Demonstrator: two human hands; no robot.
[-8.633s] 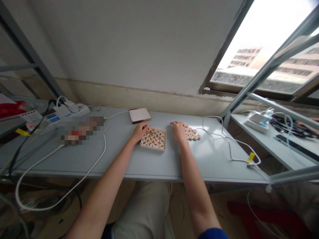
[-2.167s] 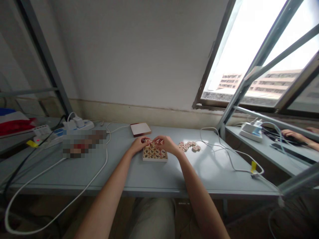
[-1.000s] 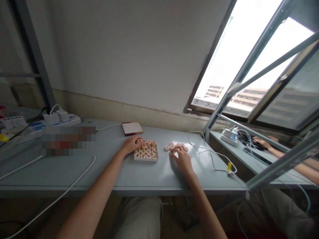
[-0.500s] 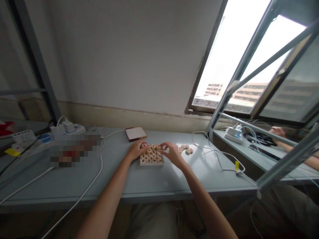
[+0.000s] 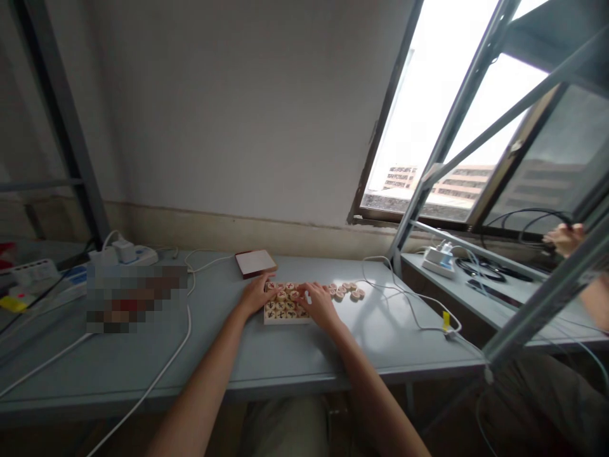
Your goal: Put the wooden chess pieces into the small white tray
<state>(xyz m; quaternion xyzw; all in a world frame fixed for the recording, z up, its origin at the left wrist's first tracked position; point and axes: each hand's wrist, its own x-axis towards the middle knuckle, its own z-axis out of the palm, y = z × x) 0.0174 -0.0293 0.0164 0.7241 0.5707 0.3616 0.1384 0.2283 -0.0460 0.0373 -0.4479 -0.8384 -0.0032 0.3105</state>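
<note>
An open shallow box (image 5: 286, 320) of round wooden xiangqi pieces (image 5: 281, 306) sits in front of me, the pieces in rows with black and red characters. My left hand (image 5: 254, 297) grips the box's left side, its thumb reaching over the top-left pieces. Over the right part of the box, my right hand (image 5: 321, 306) has its thumb and fingers curled down at a piece, which they mostly hide. Several loose xiangqi pieces (image 5: 356, 294) lie on the table to the right of this hand. The box lid (image 5: 255, 263) lies behind the box, its pale inside facing up.
White cables (image 5: 189, 324) run across the grey table (image 5: 285, 362) on both sides. Power strips (image 5: 137, 257) and a pixelated patch are at the left. A metal frame post (image 5: 440, 146) rises at the right. Beyond it, another person's hand (image 5: 565, 240) holds a black cable.
My right hand has moved left and inward over the box, covering its right-hand pieces. My left hand keeps its place at the box. The other person's hand has risen with a cable.
</note>
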